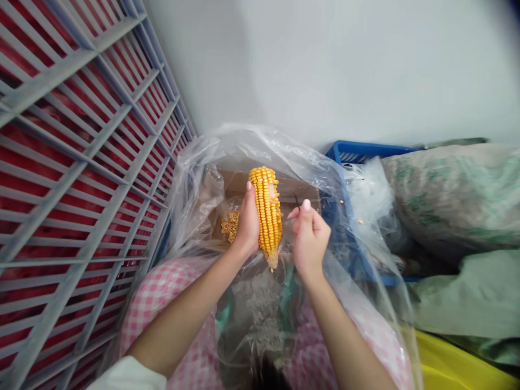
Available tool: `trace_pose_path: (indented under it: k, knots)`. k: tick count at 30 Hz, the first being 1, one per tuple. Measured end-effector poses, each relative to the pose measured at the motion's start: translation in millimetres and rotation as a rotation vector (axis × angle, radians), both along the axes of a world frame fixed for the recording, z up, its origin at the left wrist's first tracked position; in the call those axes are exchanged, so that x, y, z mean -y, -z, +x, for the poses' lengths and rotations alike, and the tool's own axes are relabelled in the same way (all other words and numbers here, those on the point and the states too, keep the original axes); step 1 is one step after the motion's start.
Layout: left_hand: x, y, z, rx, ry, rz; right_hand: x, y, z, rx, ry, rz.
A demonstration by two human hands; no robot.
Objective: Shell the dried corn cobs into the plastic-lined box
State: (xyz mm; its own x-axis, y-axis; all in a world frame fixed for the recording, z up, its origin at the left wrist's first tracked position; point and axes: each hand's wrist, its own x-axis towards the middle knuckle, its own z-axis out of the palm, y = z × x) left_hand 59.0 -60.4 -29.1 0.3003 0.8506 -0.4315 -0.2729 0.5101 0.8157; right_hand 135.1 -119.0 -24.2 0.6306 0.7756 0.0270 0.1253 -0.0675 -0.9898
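Observation:
A yellow ear of corn (266, 214) stands nearly upright in my left hand (247, 219), its tapered end pointing down. Some kernels are gone along its upper right side, where pale cob shows. To the right of the ear and apart from it, my right hand (309, 235) is closed around a thin dark pointed tool, mostly hidden by the fingers. Below both hands lies a cardboard box (231, 179) lined with a clear plastic bag (195, 168). Loose corn kernels (229, 225) are piled in it, left of my left hand.
A tall grey slatted plastic crate (89, 157) with red contents rises at the left. On the right are a blue basket (337, 149), a stuffed woven sack (455, 189) and a yellow item (450, 360). A white wall (325, 65) stands behind.

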Motion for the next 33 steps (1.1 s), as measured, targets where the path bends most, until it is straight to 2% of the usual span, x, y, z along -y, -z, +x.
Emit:
trace_pose_path:
  k: [3,6,10,16,22,25,29,33]
  knots:
    - [1.8,-0.3,0.0,0.040,-0.056,-0.072,0.2,-1.6,3.7,0.009,0.066,0.030]
    - [5.7,2.4,3.3,0.089,-0.032,-0.057,-4.4,0.8,7.4,0.054,0.051,-0.009]
    - [12.3,4.5,9.1,0.185,0.050,-0.015,-11.7,6.2,11.0,0.134,-0.004,-0.055]
    - [13.1,4.3,8.5,0.209,0.166,-0.021,-10.5,6.1,15.3,0.191,0.009,-0.154]
    - [15.5,8.3,7.8,0.186,0.300,-0.155,-9.6,3.9,24.6,0.273,0.040,-0.185]
    - [16.3,10.7,7.8,0.188,0.344,-0.264,-12.5,1.4,27.9,0.225,0.022,-0.165]
    - [16.0,10.0,8.0,0.147,0.272,-0.266,-15.1,1.9,26.5,0.120,0.020,-0.128]
    - [13.1,6.1,7.1,0.130,0.193,-0.246,-13.5,3.5,26.2,0.119,0.051,-0.090]
